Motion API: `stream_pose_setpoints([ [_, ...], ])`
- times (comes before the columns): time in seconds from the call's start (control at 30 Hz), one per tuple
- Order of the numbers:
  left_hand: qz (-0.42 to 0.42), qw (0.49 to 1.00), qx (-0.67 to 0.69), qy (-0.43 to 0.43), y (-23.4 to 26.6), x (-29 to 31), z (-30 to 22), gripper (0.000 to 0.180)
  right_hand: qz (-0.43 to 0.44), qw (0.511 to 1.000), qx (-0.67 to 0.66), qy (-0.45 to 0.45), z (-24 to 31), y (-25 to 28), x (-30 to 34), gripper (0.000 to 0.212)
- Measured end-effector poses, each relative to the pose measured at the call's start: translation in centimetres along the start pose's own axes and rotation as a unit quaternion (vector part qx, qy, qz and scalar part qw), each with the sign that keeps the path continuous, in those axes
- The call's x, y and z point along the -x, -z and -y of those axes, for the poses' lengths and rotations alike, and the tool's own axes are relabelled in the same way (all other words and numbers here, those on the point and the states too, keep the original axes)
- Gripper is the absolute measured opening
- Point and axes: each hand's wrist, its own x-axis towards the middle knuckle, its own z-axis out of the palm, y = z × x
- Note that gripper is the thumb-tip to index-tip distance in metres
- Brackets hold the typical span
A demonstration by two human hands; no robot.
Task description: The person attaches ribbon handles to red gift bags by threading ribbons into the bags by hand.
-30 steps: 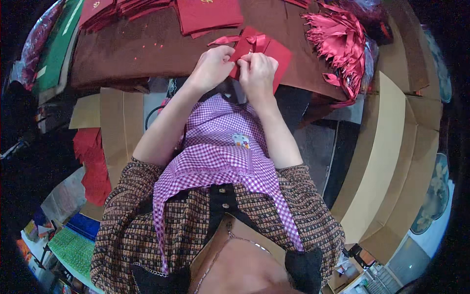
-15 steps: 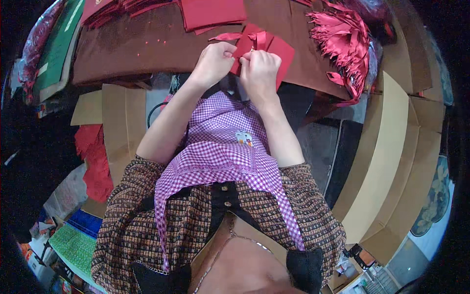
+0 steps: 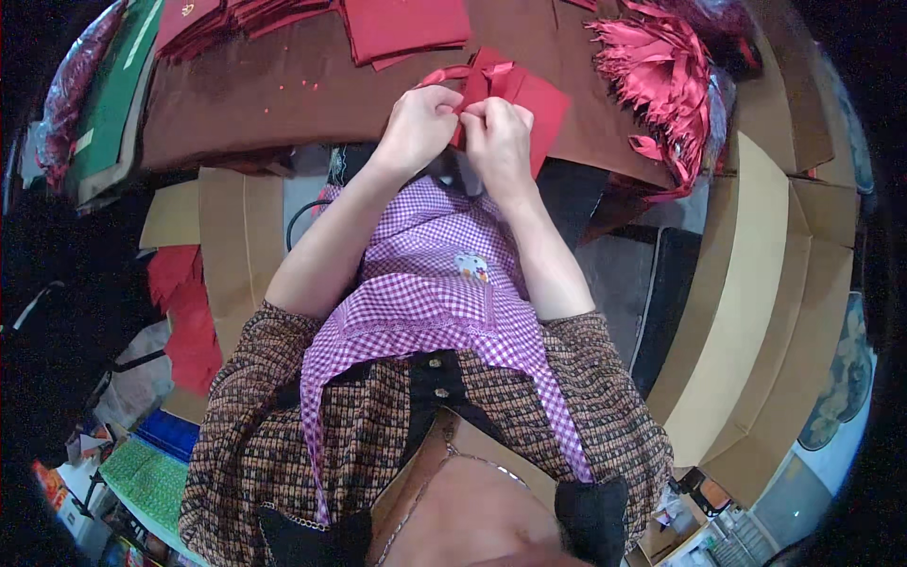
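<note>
At the near edge of the brown-covered table (image 3: 246, 121), a red paper folder or envelope (image 3: 546, 102) lies at a slant under my hands. A narrow red ribbon (image 3: 498, 77) crosses it. One length of that ribbon trails above my left hand (image 3: 420, 125), whose fingers are pinched close to the folder's left edge. My right hand (image 3: 501, 140) is also closed, its thumb and fingertips gripping the ribbon over the folder. The two hands are close together, and the exact spot they pinch is partly hidden by the fingers.
Stacks of red folders (image 3: 408, 26) lie at the table's far side. A large bunch of cut red ribbons (image 3: 657, 71) hangs over the right corner. Open cardboard boxes (image 3: 756, 312) stand at right and left, with red pieces (image 3: 192, 331) by the left one.
Both hands stay at the folder with small finger movements. The ribbon's left length has bent up and shifted slightly right, and its part over the folder lies lower.
</note>
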Motion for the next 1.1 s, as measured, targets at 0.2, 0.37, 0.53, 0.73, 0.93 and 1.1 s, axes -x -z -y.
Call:
stream_pose_setpoints([
  [0.2, 0.006, 0.999, 0.031, -0.002, 0.9, -0.2, 0.3, 0.026, 0.067, 0.996, -0.004, 0.052, 0.2, 1.9, -1.4, 0.015],
  [0.37, 0.000, 0.998, -0.014, -0.063, 1.8, 0.4, -2.0, 0.025, 0.035, 0.986, 0.048, 0.155, -0.3, 3.7, -4.3, 0.028],
  [0.53, 0.133, 0.990, 0.029, -0.031, 3.3, 0.0, -2.6, 0.021, 0.179, 0.957, 0.076, 0.217, -0.8, 6.2, -6.2, 0.018],
  [0.73, 0.156, 0.976, -0.030, -0.151, 4.7, -1.5, -1.8, 0.021, 0.216, 0.954, 0.021, 0.209, -0.5, 7.5, -6.9, 0.011],
  [0.93, 0.254, 0.932, -0.015, -0.258, 5.2, -2.3, -2.2, 0.017, 0.179, 0.958, -0.013, 0.223, -0.2, 7.9, -6.6, 0.014],
  [1.1, 0.280, 0.936, -0.018, -0.212, 5.1, -1.9, -2.2, 0.012, 0.172, 0.955, -0.004, 0.241, 0.2, 8.3, -6.3, 0.013],
])
